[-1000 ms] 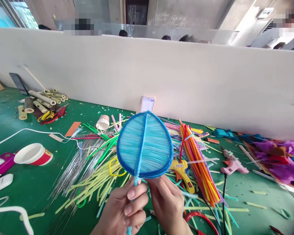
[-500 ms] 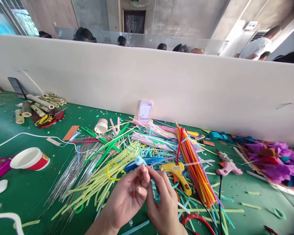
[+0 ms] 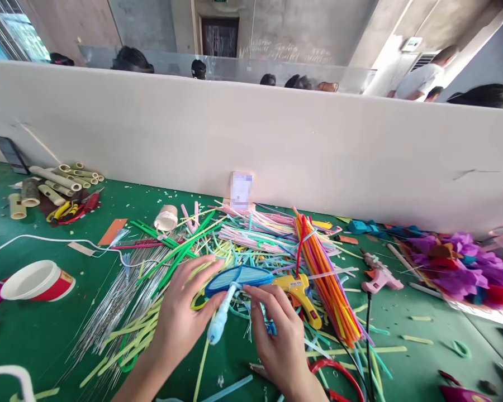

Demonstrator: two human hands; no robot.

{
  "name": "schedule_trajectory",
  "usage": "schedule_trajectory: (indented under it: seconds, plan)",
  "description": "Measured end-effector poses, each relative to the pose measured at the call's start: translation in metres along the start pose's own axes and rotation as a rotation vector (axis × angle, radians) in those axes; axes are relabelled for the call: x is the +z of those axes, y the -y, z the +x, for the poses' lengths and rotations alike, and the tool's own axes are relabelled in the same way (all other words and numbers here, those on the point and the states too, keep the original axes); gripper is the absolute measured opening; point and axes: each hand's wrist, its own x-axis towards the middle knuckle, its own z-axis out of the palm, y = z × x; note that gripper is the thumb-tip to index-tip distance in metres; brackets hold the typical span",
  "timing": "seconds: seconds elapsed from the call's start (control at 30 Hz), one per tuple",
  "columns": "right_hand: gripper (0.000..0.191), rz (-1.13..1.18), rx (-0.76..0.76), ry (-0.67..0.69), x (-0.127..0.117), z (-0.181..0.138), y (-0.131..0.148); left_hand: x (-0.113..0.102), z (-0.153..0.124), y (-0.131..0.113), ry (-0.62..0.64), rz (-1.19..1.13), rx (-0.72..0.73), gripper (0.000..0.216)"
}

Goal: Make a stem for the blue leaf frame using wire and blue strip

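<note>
A winged figure of fuzzy craft stems is in front of me, between my hands. Its light blue wrapped body (image 3: 218, 326) points down toward me. Dark blue looped wings (image 3: 257, 274) with a paler filling spread across its far end. My right hand (image 3: 279, 329) pinches the figure near the join of body and wings; the exact contact is partly hidden. Around the left wing end, my left hand (image 3: 180, 301) has its fingers stretched out and apart from the thumb. The thumb tip is beside the body, perhaps touching it.
A yellow glue gun (image 3: 299, 293) lies right of my hands, beside orange stems (image 3: 327, 285). Red-handled scissors (image 3: 339, 374) are near my right wrist. Wires (image 3: 117, 296), a paper cup (image 3: 37, 282) and bamboo pieces (image 3: 58, 181) lie left. A white partition (image 3: 276, 145) stands behind.
My hands have moved apart from their close pinch. The light blue body and blue wings now show between them. My left hand has opened and shifted left; the view has turned slightly right.
</note>
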Motion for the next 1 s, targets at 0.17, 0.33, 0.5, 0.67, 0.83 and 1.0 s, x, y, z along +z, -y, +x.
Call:
schedule_trajectory:
  seconds: [0.17,0.33,0.5,0.67,0.83,1.0]
  plan:
    - [0.026,-0.013,0.052,-0.033,-0.002,0.017,-0.003,0.025,0.022,0.014,0.124,-0.232,-0.031,0.019]
    - [0.015,-0.03,0.063,-0.047,-0.01,0.053,-0.004,0.037,0.035,-0.011,-0.036,-0.175,-0.037,0.014]
    - [0.014,0.023,0.064,0.043,-0.016,0.075,-0.01,0.027,0.036,-0.025,0.102,-0.316,-0.257,0.016]
    - [0.012,0.114,0.084,0.113,-0.014,0.072,-0.017,0.029,0.039,-0.013,0.171,-0.404,-0.353,0.012]
    - [0.016,0.112,0.051,0.093,-0.016,0.069,-0.016,0.03,0.046,-0.013,0.159,-0.321,-0.267,0.013]
    - [0.018,0.09,0.028,0.108,-0.018,0.07,-0.015,0.026,0.051,-0.013,0.202,-0.274,-0.232,0.01]
